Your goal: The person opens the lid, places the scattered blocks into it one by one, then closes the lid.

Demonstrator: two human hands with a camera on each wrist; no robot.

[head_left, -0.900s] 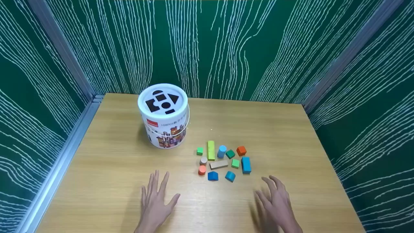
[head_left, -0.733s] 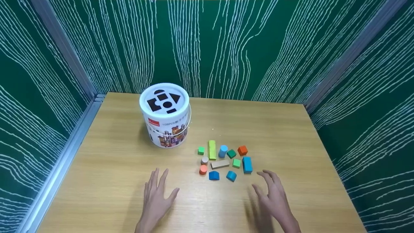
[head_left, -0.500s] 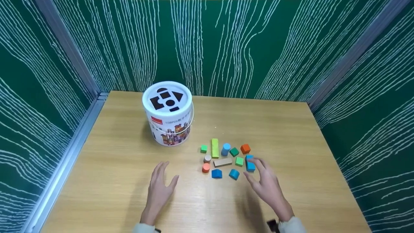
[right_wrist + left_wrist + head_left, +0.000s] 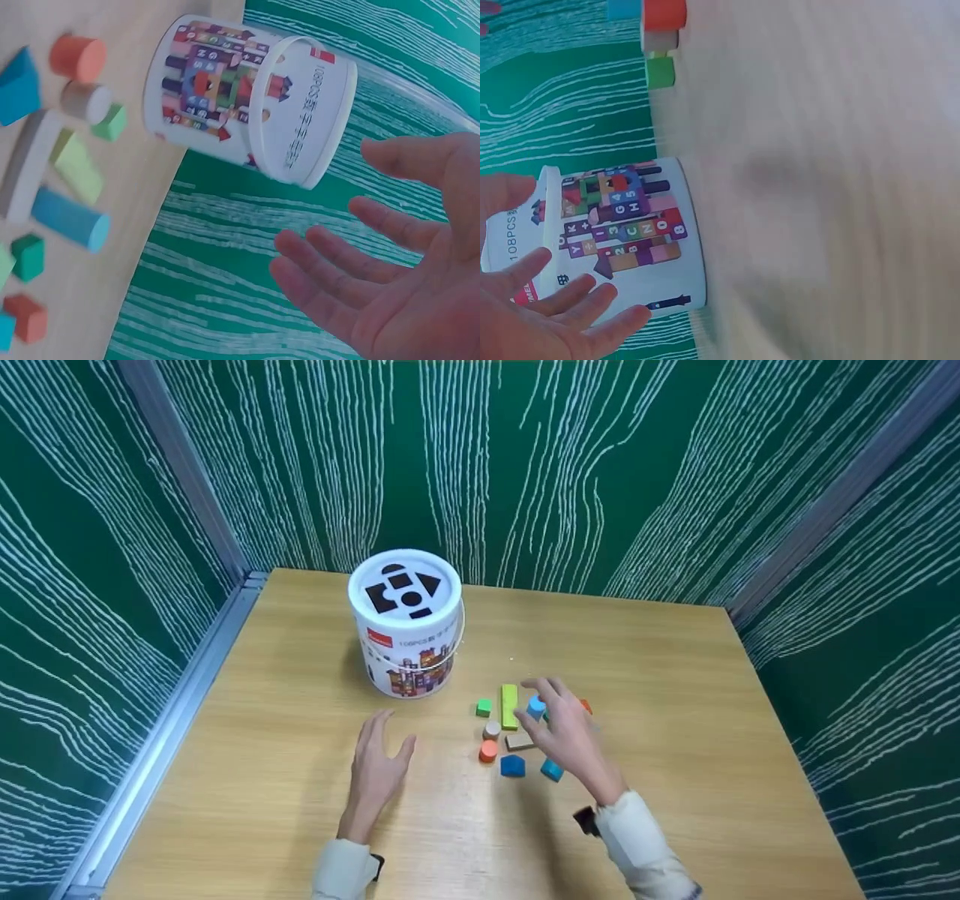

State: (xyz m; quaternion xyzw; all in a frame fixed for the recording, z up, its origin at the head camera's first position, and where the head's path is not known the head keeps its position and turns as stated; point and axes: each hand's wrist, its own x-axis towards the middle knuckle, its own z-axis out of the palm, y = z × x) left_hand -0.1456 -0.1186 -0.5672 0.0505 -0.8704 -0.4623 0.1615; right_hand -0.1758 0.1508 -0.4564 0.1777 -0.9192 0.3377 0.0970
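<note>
Several coloured wooden blocks lie loosely grouped on the table. My right hand (image 4: 566, 731) hovers over the right part of the group, fingers spread and holding nothing. It hides some blocks in the head view. Close to its fingertips are a yellow-green bar (image 4: 509, 706) and a light blue cylinder (image 4: 535, 706). An orange cylinder (image 4: 488, 751), a grey cylinder (image 4: 491, 730), a small green cube (image 4: 484, 707) and a dark blue block (image 4: 513, 766) sit to the left. My left hand (image 4: 376, 769) is held left of the blocks, fingers parted, with nothing in it.
A white bucket (image 4: 409, 649) with shaped holes in its lid and a thin handle stands behind the left hand. Green walls with white lines rise behind the wooden table (image 4: 247, 750). A metal rail (image 4: 161, 727) runs along the left side.
My right hand has moved left and forward from the table's right side to over the blocks. The left hand has shifted slightly forward. The head view has drifted a little.
</note>
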